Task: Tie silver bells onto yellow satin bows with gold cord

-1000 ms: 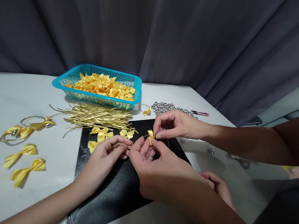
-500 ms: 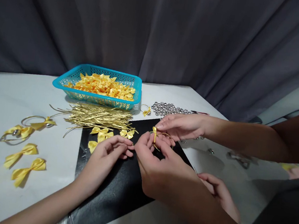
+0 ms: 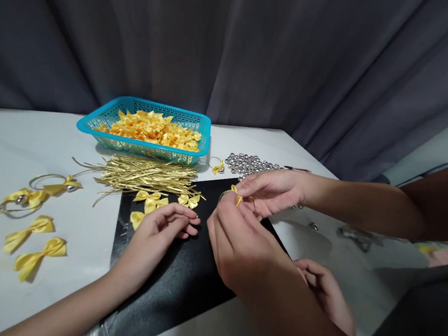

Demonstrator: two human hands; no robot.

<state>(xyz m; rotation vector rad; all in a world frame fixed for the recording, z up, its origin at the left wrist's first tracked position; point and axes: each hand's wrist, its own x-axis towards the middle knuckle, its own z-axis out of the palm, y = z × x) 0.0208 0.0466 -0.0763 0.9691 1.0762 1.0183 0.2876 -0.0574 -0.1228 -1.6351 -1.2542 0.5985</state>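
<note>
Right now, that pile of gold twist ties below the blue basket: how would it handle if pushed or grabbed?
The gold twist ties look thin and light, so a push would probably scatter them rather than move the pile whole. Several stray ends curl up, suggesting bendable wire that keeps a kink. Their shiny finish hints they may slip on the white table.

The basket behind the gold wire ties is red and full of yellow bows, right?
Not red: the head view shows the basket is turquoise blue. It does sit behind the gold wire ties and is full of yellow bows.
</note>
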